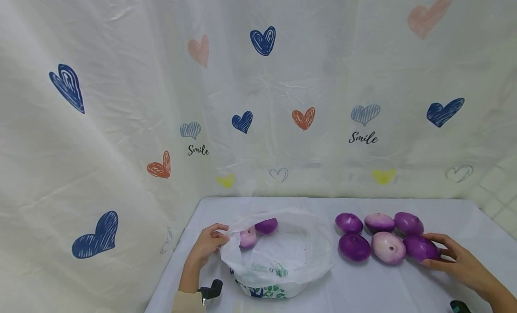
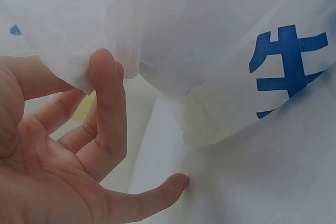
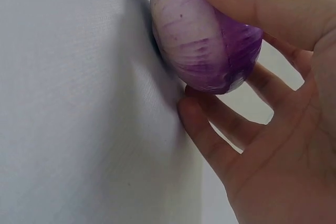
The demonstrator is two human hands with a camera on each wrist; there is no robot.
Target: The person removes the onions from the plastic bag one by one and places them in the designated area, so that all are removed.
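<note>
At the right of the head view, my right hand (image 1: 464,261) grips a purple onion (image 1: 420,247) at the near right end of a cluster. In the right wrist view the thumb lies on one side of that onion (image 3: 202,40) and some fingers reach around the other, close to the tabletop. My left hand (image 1: 207,246) pinches the left rim of a white plastic bag (image 1: 317,263); the left wrist view shows the bag's edge (image 2: 79,74) between thumb and fingers. The bag's mouth is spread wide. Inside, at its left, lie a pale onion (image 1: 248,238) and a purple onion (image 1: 266,226).
Several more onions stand in two rows beside the held one, among them a pale onion (image 1: 388,248) and a dark purple onion (image 1: 354,247). A white cloth covers the table (image 1: 347,288). Behind hangs a white curtain (image 1: 323,71) printed with hearts.
</note>
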